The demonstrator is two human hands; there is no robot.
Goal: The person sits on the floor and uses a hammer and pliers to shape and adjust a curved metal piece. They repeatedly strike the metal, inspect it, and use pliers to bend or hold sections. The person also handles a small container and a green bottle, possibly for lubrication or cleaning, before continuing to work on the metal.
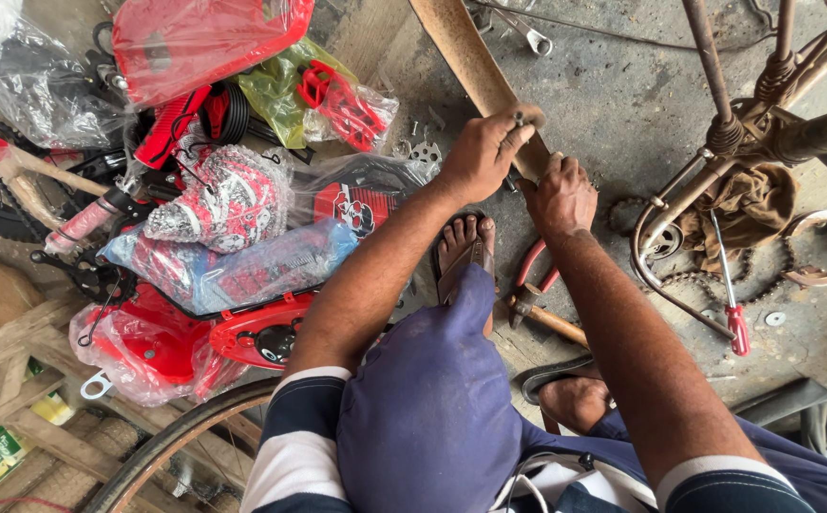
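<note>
- Two hands meet on a long tan wrapped part [475, 66] that slants across the concrete floor [613, 104].
- Your left hand [483, 152] curls over its lower end, fingers pinching a small metal piece.
- Your right hand [560, 197] is closed just beside it, touching the same end.
- Red-handled pliers [532, 275] lie below your right hand, beside your sandalled foot [464, 249].

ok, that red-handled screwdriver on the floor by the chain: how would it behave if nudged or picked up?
The red-handled screwdriver looks rigid: a straight thin metal shaft. The rounded handle suggests it may roll if pushed sideways, though the chain beside it would likely stop it. It is probably light, with the weight toward the handle, and possibly greasy given the grimy concrete floor.
</note>
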